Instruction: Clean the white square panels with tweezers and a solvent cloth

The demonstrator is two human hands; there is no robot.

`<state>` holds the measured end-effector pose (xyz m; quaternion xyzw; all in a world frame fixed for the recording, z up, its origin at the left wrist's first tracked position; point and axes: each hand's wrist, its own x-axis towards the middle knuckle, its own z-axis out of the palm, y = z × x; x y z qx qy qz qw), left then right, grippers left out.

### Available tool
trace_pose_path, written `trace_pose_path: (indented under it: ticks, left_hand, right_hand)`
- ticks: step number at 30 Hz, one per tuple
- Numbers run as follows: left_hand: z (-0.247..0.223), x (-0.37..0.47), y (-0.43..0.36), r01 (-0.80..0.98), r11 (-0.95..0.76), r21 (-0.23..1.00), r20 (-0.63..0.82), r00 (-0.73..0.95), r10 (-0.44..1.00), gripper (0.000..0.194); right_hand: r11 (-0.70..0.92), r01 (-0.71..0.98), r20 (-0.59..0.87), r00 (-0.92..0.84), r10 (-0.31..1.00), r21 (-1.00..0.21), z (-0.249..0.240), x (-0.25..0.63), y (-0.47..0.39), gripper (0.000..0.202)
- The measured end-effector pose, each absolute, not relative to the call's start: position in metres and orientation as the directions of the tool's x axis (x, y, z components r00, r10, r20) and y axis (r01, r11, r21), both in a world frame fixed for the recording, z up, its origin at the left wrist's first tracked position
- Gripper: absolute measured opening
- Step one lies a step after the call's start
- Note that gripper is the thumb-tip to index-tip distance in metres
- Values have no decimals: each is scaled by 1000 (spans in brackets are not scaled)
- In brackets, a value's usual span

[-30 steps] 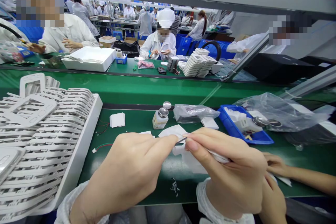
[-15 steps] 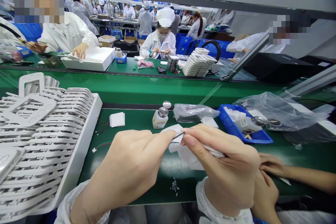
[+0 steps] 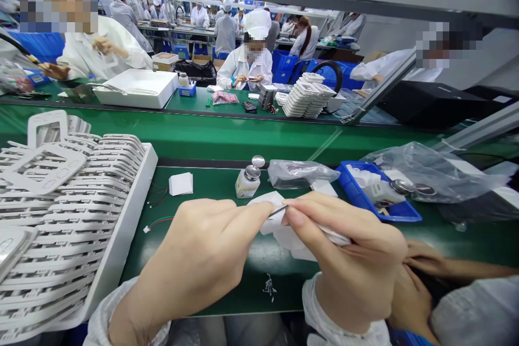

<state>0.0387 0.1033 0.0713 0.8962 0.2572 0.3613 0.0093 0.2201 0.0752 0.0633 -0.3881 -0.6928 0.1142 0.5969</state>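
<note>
My left hand (image 3: 211, 248) is closed, thumb and fingers pinching one end of a thin dark strip (image 3: 278, 211). My right hand (image 3: 344, 254) is closed too, its thumb and index finger meeting at the strip's other end. Folds of a white wipe (image 3: 294, 243) show between and below the hands and under the right fingers; how much of it the right hand grips is hidden. Small white scraps (image 3: 269, 287) lie on the green bench (image 3: 227, 297) below. Behind the hands stands a small bottle (image 3: 247, 181) with its metal lid up.
At left, a white tray (image 3: 140, 200) holds many white plastic frames (image 3: 101, 200). Stacked white cards (image 3: 180, 184) and wires (image 3: 158, 221) lie nearby. A blue bin (image 3: 395, 213) and plastic bags (image 3: 300, 173) sit to the right. A co-worker's hands (image 3: 417, 275) are close by my right hand.
My hands and the strip have shifted very slightly to the right. The co-worker's arm at right has moved, its sleeve now further into view. Across the bench, a person's hand has lifted from the white box.
</note>
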Motion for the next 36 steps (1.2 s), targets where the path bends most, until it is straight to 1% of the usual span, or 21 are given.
trace_pose_path:
  ticks: [6, 9, 15, 18, 20, 24, 27, 30, 36]
  left_hand:
    - [72, 36, 102, 455, -861, 225, 629, 608, 486, 37]
    - [73, 38, 103, 441, -868, 229, 635, 608, 477, 32]
    - [70, 43, 107, 411, -886, 214, 657, 610, 442, 35]
    - [69, 43, 110, 415, -885, 210, 665, 603, 440, 34]
    - [69, 43, 111, 420, -882, 212, 663, 602, 446, 34]
    - [69, 41, 113, 424, -879, 220, 664, 595, 453, 35]
    - [69, 41, 113, 420, -882, 215, 671, 592, 446, 35]
    - [68, 43, 112, 413, -886, 212, 676, 593, 438, 35]
    - [67, 47, 114, 386, -897, 214, 693, 587, 418, 32]
  right_hand:
    - [680, 424, 750, -2, 662, -598, 65, 221, 74, 33]
    - [680, 417, 747, -4, 665, -603, 65, 221, 72, 33]
    - [652, 437, 760, 124, 638, -619, 62, 215, 73, 29]
    - [606, 447, 728, 170, 664, -658, 63, 214, 74, 26]
    - [601, 450, 719, 149, 679, -661, 65, 214, 74, 26]
    - [628, 484, 734, 45, 678, -610, 69, 219, 76, 22]
    - [634, 497, 746, 40, 665, -592, 69, 220, 77, 21]
    - [643, 483, 758, 68, 649, -594, 66, 218, 78, 22]
    - [628, 474, 767, 186, 615, -618, 61, 215, 79, 22]
